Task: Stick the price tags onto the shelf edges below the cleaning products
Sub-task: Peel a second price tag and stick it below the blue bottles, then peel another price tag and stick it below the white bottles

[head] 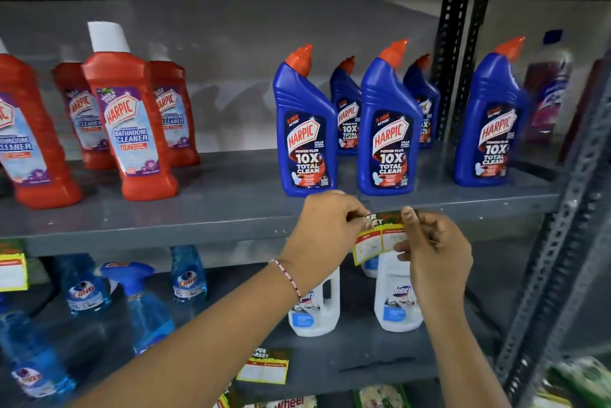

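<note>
A yellow, green and red price tag (380,237) is held against the front edge of the grey upper shelf (158,229), just below two blue Harpic toilet cleaner bottles (305,130). My left hand (325,227) pinches the tag's top left corner. My right hand (433,244) grips its right side, thumb on the top edge. The tag hangs tilted, its lower part in front of the white Domex bottles (395,295). Another tag (264,366) sticks on the lower shelf edge, and a third tag (11,269) hangs at the far left.
Red Harpic bathroom cleaner bottles (130,117) stand at the upper shelf's left. Blue Colin spray bottles (145,302) fill the lower shelf's left. Perforated metal uprights (555,242) frame the shelf on the right, with another blue bottle (489,123) near them.
</note>
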{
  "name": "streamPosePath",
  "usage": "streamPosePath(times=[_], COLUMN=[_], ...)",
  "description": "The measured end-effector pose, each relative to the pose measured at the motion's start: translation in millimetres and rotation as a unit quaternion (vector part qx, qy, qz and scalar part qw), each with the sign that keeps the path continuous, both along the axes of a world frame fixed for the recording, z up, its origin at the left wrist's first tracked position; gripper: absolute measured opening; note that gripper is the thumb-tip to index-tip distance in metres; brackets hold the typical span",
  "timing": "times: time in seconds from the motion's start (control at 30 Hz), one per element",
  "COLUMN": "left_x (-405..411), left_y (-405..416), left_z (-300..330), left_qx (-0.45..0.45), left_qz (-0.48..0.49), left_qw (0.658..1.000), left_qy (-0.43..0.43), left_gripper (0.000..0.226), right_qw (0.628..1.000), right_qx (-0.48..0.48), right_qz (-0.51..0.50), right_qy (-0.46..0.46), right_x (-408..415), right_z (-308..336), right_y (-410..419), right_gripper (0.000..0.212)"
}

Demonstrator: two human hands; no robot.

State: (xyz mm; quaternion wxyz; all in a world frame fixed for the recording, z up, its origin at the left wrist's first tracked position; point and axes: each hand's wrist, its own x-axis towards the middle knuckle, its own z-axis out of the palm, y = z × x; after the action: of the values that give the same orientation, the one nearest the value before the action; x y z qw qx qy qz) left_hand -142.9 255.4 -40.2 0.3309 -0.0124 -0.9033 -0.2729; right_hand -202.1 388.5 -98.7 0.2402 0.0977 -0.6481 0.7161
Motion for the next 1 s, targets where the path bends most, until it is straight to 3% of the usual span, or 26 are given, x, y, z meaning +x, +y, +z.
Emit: streamPosePath(times=[0.23, 0.47, 0.67, 0.77, 0.87, 1.0], left_x=[-8, 0, 26, 40, 46, 45], left_y=[2, -11, -37, -65, -96, -138], left_z=[-2, -4, -41, -88, -143, -212], left_qx=[-0.042, -0.019, -0.078, -0.084, 0.010, 0.145], left_qz=[0.032, 0.048, 0.002, -0.023, 0.043, 0.134], left_qw=[0.997, 0.994, 0.987, 0.993, 0.998, 0.941], left_qy=[0.048, 0.095, 0.143, 0.085, -0.046, -0.275], left_gripper=[0.013, 0.023, 0.008, 0.005, 0.010, 0.021], right_qw=[0.999, 0.996, 0.992, 0.994, 0.990, 0.917], right_qx=[0.037, 0.033, -0.006, -0.007, 0.071, 0.256], right_qz=[-0.026, -0.078, -0.121, -0.074, 0.037, 0.196], right_qy=[-0.005, -0.027, -0.037, -0.074, -0.114, -0.235], right_x=[2, -3, 7, 18, 29, 37], right_z=[1, -2, -33, -73, -121, -192], right_y=[-3, -3, -9, -26, -51, -96], right_gripper=[0.033, 0.050, 0.026, 0.017, 0.012, 0.015])
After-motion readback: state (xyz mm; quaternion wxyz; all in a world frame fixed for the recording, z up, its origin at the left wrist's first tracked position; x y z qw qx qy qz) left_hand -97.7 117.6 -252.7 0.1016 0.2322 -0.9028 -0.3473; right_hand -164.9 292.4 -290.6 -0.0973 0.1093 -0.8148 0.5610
